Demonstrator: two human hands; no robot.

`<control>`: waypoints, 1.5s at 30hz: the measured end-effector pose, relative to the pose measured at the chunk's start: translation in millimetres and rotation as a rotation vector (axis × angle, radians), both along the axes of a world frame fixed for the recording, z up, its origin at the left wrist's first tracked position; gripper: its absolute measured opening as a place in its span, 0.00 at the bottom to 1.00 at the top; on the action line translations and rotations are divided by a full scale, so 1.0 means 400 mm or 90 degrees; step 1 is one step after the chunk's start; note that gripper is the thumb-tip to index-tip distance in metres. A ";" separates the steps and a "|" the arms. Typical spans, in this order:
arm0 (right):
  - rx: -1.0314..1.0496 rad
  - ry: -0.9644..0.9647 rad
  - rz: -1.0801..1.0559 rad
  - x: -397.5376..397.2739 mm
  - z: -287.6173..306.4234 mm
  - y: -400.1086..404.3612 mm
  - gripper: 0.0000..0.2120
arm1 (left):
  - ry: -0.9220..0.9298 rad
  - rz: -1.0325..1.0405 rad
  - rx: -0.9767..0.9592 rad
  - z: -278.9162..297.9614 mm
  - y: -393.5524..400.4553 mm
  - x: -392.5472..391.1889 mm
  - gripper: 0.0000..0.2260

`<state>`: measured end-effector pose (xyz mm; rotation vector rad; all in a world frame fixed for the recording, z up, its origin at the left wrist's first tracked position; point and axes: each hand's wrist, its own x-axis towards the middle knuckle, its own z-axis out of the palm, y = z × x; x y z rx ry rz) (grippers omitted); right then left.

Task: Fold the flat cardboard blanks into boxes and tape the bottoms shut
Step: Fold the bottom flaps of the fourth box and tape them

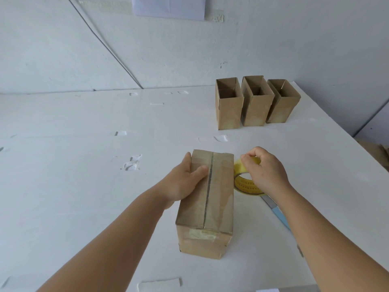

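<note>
Standing bottom-up on the table (84,186), the box (210,197) is steadied by the left hand (185,182), its grip curled over the left edge. The right hand (265,171) pinches the tape roll (242,182) just beside the box. Three open boxes (254,102) stand farther back.

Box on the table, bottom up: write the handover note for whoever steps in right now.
Left hand holds the upturned box steady, thumb on its bottom flaps.
Right hand pinches the yellow tape roll beside the box.
Blue-handled cutter lies under the right forearm.
Done: three finished boxes stand open-topped at the back right.
Left: whether the centre seam is fully taped is unclear; check it, then stand the box with the others.
</note>
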<state>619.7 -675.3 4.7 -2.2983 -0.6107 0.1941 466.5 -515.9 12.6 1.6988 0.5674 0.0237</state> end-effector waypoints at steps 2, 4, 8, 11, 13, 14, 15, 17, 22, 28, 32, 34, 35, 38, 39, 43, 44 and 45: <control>-0.004 -0.001 0.006 0.002 -0.001 0.000 0.10 | 0.031 -0.018 -0.021 0.015 0.003 0.005 0.16; -0.005 -0.004 0.014 0.004 0.001 -0.002 0.10 | 0.110 -0.061 -0.017 0.028 0.006 0.007 0.17; -0.012 -0.006 0.036 0.011 0.006 -0.010 0.09 | 0.263 -0.124 0.353 0.039 0.027 0.026 0.40; -0.025 -0.032 0.055 0.011 0.014 -0.001 0.09 | 0.072 -0.195 0.648 0.065 0.004 0.080 0.39; -0.046 -0.083 0.074 0.010 0.023 0.012 0.09 | 0.024 -0.281 0.691 0.074 -0.022 0.129 0.36; -0.056 -0.109 0.086 0.012 0.027 0.015 0.09 | 0.035 -0.313 0.693 0.072 -0.032 0.148 0.34; -0.063 -0.122 0.099 0.018 0.027 0.015 0.10 | 0.055 -0.328 0.685 0.066 -0.038 0.161 0.32; -0.027 -0.053 0.109 0.036 0.022 0.000 0.12 | 0.072 -0.294 0.657 0.051 -0.035 0.172 0.29; 0.148 0.310 0.058 0.059 -0.031 -0.049 0.15 | 0.042 -0.162 0.660 0.022 -0.010 0.164 0.26; 0.315 0.350 0.048 0.057 -0.033 -0.008 0.10 | 0.051 -0.120 0.652 0.012 -0.009 0.156 0.24; 0.155 0.213 0.085 0.094 -0.003 -0.008 0.14 | 0.065 -0.120 0.644 0.013 -0.018 0.159 0.22; 0.025 0.124 0.095 0.111 0.000 -0.015 0.13 | 0.078 -0.122 0.641 0.017 -0.022 0.163 0.21; -0.044 0.072 0.095 0.114 0.000 -0.018 0.12 | 0.089 -0.126 0.641 0.020 -0.023 0.165 0.21; -0.107 0.002 0.095 0.115 -0.003 -0.022 0.11 | 0.134 -0.150 0.638 0.032 -0.022 0.171 0.20; -0.100 0.003 0.095 0.114 -0.002 -0.024 0.11 | 0.157 -0.163 0.628 0.036 -0.021 0.174 0.20; -0.095 -0.027 0.112 0.117 0.009 -0.031 0.12 | 0.241 -0.203 0.599 0.064 -0.019 0.203 0.25; -0.099 -0.038 0.118 0.116 0.011 -0.030 0.12 | 0.257 -0.210 0.604 0.073 -0.017 0.216 0.24; -0.103 -0.046 0.123 0.116 0.014 -0.030 0.12 | 0.265 -0.230 0.619 0.081 -0.013 0.233 0.23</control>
